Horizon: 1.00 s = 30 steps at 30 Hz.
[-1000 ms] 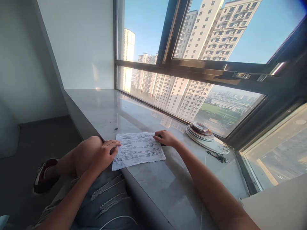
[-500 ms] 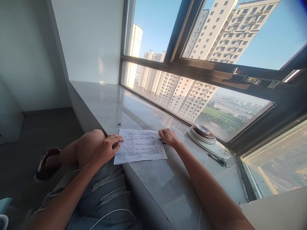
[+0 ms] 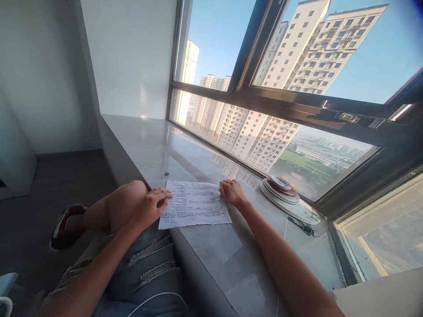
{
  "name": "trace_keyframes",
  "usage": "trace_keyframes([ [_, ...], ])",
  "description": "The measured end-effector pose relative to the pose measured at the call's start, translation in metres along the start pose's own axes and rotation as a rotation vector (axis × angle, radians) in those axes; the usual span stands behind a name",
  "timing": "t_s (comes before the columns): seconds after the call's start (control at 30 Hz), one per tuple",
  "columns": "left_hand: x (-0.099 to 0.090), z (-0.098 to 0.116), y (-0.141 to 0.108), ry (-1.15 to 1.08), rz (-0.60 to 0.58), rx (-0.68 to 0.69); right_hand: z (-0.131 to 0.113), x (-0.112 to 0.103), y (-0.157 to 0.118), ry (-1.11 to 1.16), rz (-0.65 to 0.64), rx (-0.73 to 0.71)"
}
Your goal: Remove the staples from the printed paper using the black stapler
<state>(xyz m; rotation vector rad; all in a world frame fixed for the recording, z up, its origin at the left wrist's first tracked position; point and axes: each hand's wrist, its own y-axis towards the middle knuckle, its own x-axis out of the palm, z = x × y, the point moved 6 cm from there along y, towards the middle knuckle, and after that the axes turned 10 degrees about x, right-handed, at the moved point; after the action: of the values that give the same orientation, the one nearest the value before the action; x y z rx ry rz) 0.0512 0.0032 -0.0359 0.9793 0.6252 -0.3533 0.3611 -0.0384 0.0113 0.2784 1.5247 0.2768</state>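
Observation:
A printed sheet of paper lies on the grey window sill, its near left corner reaching past the sill's edge. My left hand is at the sheet's left edge, fingertips touching it, thumb and fingers bent toward each other. At the sheet's right edge, my right hand has its fingers curled together on something small and dark, mostly hidden by the fingers. A small dark object sits on the sill just beyond the sheet's top left corner.
Stacked round plates stand on the sill by the window, right of my right hand. Keys lie beside them. The window frame runs behind. A white cable crosses my lap.
The view has shifted slightly, so the whole scene sits a little lower and to the right. Both hands keep their places at the sheet's edges.

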Motion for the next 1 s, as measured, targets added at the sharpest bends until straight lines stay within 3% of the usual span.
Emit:
trace_keyframes([
  [0.4,0.004,-0.004,-0.001,-0.007,0.021,0.024,-0.001,0.003,0.0,-0.05,-0.032,-0.039],
  [0.63,0.004,-0.004,-0.001,-0.01,0.022,0.027,-0.005,0.014,0.0,-0.15,-0.113,-0.004],
  [0.8,0.006,-0.006,0.0,0.004,0.021,0.029,-0.017,0.019,-0.001,-0.183,-0.155,-0.07],
  [0.9,0.004,-0.004,0.0,0.011,0.025,0.028,-0.012,0.015,-0.002,-0.107,-0.079,-0.044],
  [1.0,0.005,-0.006,-0.001,0.007,0.005,0.02,0.012,0.007,-0.005,0.067,0.101,0.045],
])
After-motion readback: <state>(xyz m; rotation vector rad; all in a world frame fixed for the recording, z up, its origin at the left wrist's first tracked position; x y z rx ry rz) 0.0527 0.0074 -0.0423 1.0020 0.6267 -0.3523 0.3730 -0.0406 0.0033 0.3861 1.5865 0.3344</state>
